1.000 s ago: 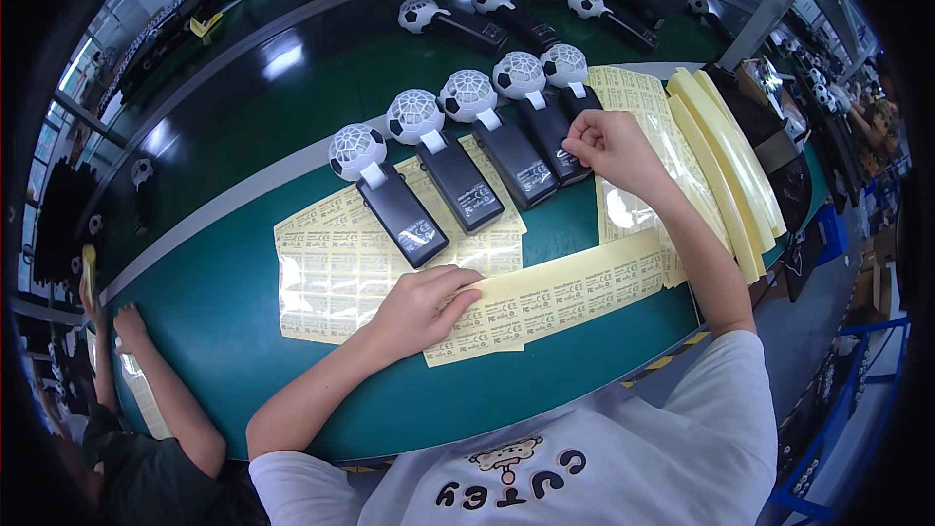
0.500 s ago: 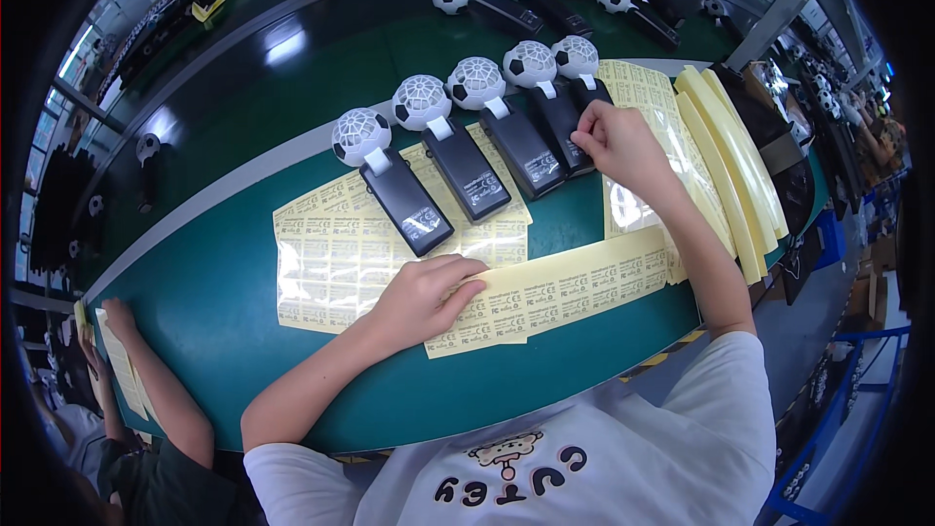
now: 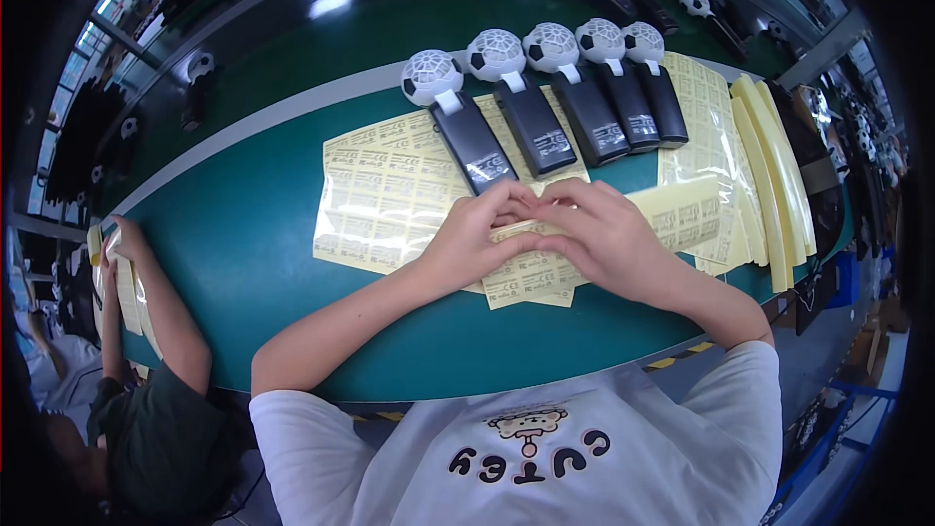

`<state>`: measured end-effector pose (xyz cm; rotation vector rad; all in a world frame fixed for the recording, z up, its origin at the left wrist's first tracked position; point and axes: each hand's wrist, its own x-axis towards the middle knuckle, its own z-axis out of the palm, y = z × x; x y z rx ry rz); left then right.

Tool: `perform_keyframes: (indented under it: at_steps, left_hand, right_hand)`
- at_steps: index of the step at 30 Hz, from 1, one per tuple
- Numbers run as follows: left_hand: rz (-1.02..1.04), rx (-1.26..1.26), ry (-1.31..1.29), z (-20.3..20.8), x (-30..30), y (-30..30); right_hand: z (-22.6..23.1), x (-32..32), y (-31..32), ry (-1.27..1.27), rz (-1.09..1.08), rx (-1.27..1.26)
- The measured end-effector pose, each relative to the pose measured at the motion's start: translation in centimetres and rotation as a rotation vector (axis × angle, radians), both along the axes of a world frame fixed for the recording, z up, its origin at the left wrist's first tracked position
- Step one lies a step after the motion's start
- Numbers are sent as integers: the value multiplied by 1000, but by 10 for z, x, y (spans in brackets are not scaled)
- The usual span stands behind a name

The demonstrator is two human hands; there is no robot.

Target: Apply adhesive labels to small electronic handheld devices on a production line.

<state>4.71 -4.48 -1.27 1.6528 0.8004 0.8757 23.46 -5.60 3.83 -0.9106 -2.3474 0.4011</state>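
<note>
A yellow-backed strip of label stickers [image 3: 682,217] lies across the near part of the table, and both my hands are closed at it. My left hand [image 3: 484,232] pinches the strip near its left end. Fingertips almost meeting it, my right hand [image 3: 606,236] is also closed on the strip; its fingers hide the spot they grip. Just beyond is a row of several handheld fans with football-patterned heads and black handles. The leftmost fan [image 3: 472,141] reaches down to my left fingers. The rightmost fan [image 3: 662,102] lies farther off. Labels show on several handles.
A sticker sheet [image 3: 365,200] lies under the strip and fans. More sheets [image 3: 696,88] and curled yellow backing paper [image 3: 779,185] are at the right. A conveyor belt [image 3: 390,15] carrying more fans runs beyond. At the left edge, another person's hands [image 3: 125,244] hold similar sheets.
My right hand has left the fans at the far right and come back to the strip beside my left hand. The whole view has shifted, with the fans now farther right.
</note>
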Motion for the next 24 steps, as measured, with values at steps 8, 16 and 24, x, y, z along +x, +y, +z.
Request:
perform_keyframes:
  at_steps: [8,16,24]
  left_hand:
    - [-113,-29,23,9,-9,3]
    - [-130,-215,-43,12,-10,1]
    - [-140,-106,3,6,-11,1]
  right_hand:
    - [-14,8,14,93,70,-99]
    - [-29,6,13,286,-20,-176]
    - [-33,5,11,229,-55,-117]
